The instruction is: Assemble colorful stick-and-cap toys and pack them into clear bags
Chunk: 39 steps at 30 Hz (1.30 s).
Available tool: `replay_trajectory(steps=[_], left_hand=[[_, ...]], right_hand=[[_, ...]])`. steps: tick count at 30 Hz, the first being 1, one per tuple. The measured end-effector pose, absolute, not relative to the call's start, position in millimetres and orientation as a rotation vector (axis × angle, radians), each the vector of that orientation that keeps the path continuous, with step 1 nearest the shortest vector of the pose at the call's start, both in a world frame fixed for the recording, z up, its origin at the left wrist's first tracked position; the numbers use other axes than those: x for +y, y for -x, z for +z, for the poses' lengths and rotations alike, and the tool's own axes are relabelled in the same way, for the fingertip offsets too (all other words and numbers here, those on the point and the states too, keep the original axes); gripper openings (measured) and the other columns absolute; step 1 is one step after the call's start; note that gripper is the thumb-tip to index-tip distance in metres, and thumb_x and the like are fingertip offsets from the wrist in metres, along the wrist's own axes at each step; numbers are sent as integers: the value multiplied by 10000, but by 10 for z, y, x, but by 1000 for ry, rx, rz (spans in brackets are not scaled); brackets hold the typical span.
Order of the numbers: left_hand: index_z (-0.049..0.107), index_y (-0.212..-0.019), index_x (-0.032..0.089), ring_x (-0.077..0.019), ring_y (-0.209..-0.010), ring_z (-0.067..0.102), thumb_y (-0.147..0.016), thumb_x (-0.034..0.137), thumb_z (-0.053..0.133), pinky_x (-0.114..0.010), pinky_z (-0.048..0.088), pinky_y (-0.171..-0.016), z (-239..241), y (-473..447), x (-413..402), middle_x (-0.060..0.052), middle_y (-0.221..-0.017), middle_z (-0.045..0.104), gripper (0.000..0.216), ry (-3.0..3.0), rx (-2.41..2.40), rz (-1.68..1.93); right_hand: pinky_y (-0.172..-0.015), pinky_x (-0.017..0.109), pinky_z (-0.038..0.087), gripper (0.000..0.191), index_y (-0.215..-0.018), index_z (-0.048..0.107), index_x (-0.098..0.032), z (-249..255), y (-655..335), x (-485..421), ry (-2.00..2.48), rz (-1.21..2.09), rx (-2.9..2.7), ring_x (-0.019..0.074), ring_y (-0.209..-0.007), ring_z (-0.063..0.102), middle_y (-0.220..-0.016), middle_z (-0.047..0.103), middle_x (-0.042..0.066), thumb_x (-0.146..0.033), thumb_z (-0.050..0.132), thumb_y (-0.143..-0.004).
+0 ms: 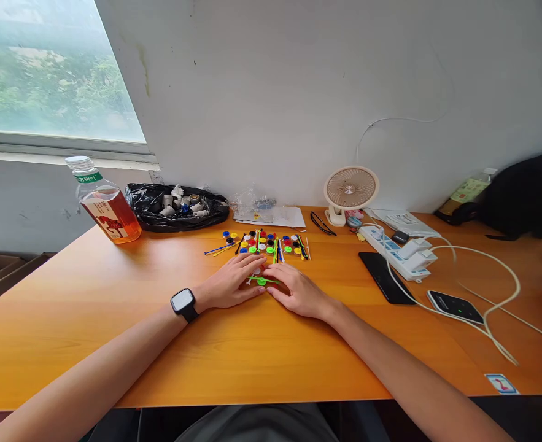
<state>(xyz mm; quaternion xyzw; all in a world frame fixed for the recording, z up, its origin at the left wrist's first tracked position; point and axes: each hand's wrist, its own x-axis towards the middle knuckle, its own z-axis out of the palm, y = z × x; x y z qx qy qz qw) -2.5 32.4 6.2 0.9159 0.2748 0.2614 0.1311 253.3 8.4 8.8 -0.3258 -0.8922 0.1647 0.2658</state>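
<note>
Both my hands rest on the orange table (114, 319) near its middle. My left hand (231, 281), with a black smartwatch on its wrist, and my right hand (296, 290) meet over a small green wheel-and-stick piece (262, 281), fingers pinched on it from both sides. Just beyond lies a spread of small coloured round caps and thin coloured sticks (266, 244) in several colours.
A tea bottle (105, 205) stands at the back left beside a black bag of small parts (178, 209). A small desk fan (350, 191), glasses, a power strip (402, 252) with white cables, two phones (387, 277) and a dark bag (523, 196) fill the right side.
</note>
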Motion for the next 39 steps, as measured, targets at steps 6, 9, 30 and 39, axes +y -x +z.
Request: replay_trajectory(steps=[6,9,30,39], left_hand=[[618,-1362,231,-269,-1172,636,-1081,407,547,-422,539,-1030,69,-2,291,-126,-1246,676,339,-2584,780,767],[594,-1381,225,-264,-1171,635,-1073,395,567,-416,540,-1026,47,-12,273,-129,-1276,655,353,-2530,792,787],[636,-1359,209,-207,-1016,712,-1083,416,529,-332,580,-905,39,27,317,-95,-1198,749,361,-2228,817,790],[706,-1150,194,-216,-1017,729,-952,497,741,-328,600,-901,21,21,300,-93,-1121,752,364,-2120,725,795]], right_hand=[[-1035,445,555,361,-1326,599,-237,165,-2524,49,893,523,-2380,267,-1155,672,-1251,712,102,-146,636,-979],[-1066,443,540,364,-1349,571,-244,184,-2514,38,881,550,-2372,266,-1193,655,-1292,686,103,-205,654,-997],[-989,436,556,216,-1263,617,-214,121,-2559,100,885,456,-2381,268,-1107,654,-1195,697,123,-211,582,-1050],[-1037,463,545,283,-1329,622,-232,138,-2555,89,880,486,-2371,274,-1156,654,-1229,700,118,-219,591,-1048]])
